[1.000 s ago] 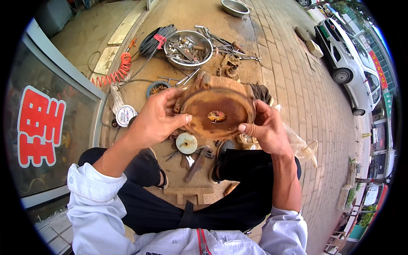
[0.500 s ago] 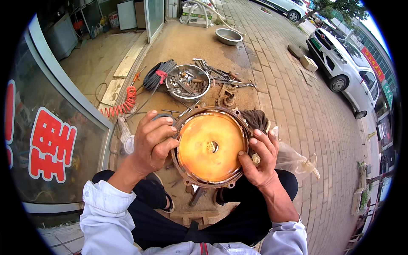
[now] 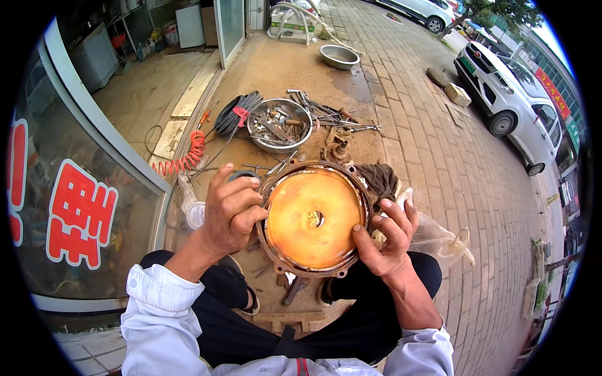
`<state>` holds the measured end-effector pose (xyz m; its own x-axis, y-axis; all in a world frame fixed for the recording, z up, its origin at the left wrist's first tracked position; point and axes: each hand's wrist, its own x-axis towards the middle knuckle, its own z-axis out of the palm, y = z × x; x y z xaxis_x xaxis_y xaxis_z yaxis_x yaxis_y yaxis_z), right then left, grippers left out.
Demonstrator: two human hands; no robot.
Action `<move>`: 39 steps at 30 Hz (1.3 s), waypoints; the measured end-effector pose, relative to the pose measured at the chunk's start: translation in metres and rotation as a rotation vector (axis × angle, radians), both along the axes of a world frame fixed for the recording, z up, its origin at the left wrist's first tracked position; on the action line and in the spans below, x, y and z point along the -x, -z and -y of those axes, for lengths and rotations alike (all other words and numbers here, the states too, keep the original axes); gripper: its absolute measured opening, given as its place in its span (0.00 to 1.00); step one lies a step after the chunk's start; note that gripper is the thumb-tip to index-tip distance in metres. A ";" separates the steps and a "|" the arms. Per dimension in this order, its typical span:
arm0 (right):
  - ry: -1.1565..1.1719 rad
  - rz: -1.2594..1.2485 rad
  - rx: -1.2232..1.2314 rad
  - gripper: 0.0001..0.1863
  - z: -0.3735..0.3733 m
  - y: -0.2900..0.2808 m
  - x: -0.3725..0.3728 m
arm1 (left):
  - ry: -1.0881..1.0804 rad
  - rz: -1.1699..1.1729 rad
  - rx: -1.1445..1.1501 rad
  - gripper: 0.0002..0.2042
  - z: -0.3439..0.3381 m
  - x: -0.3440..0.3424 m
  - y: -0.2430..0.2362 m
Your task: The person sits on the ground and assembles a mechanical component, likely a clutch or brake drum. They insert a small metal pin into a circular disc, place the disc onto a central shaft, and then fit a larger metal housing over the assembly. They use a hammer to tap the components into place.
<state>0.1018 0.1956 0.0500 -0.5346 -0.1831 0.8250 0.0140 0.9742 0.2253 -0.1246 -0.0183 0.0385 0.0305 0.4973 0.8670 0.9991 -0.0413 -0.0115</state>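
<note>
Both hands are clamped on a round rusty metal cover (image 3: 313,218): the left hand (image 3: 231,212) grips its left rim, the right hand (image 3: 387,241) its right rim, above a steel bowl (image 3: 279,127) of tools.

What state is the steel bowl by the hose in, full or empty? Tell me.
Partly full. The steel bowl holds a loose heap of tools and metal parts below its rim, beside the black hose.

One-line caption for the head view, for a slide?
Both hands, left hand and right hand, hold a round rusty metal cover above a tool-strewn pavement.
</note>
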 end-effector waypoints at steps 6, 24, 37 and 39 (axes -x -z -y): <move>-0.009 -0.011 -0.009 0.22 0.001 0.001 -0.001 | -0.007 -0.014 0.004 0.08 0.000 -0.002 0.001; -0.104 -0.084 0.018 0.14 -0.010 0.012 0.005 | 0.001 -0.054 0.010 0.08 0.002 0.000 0.003; -0.054 -0.046 0.040 0.15 -0.011 0.013 0.004 | 0.009 -0.070 0.014 0.11 0.001 0.000 0.006; -0.050 -0.019 0.069 0.14 -0.010 0.012 0.005 | 0.006 -0.070 0.031 0.11 0.002 -0.001 0.005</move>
